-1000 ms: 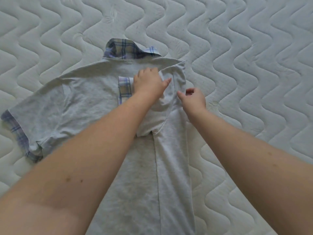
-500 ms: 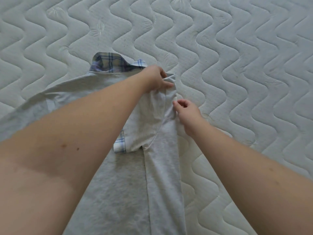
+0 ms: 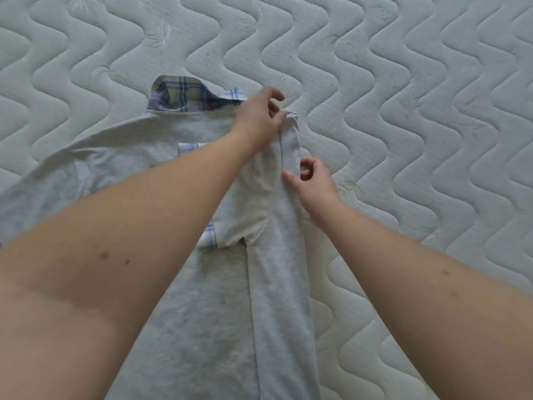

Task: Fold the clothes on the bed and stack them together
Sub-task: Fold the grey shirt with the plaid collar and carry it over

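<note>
A grey short-sleeved shirt with a plaid collar is spread face-down on the quilted mattress, collar away from the person, and the first lengthwise fold is judged to be in hand: the right side panel has been laid over the back, and its sleeve, edged with a plaid cuff, is turned down along that panel. The top corner of the folded edge, near the shoulder, is pinched between thumb and curled fingers of the left hand, whose forearm crosses over the garment. The right hand is set against the outer folded edge lower down, its forefinger touching the cloth and the other fingers loosely curled; nothing is seen to be held in it. The left sleeve and left side are not yet folded and lie spread toward the frame's left edge. The next move is judged to call for the crease to be smoothed, then the opposite side brought over to match. No other garment or stack is shown. Part of the shirt's back is hidden by the left forearm, so any wrinkles there cannot be judged.
</note>
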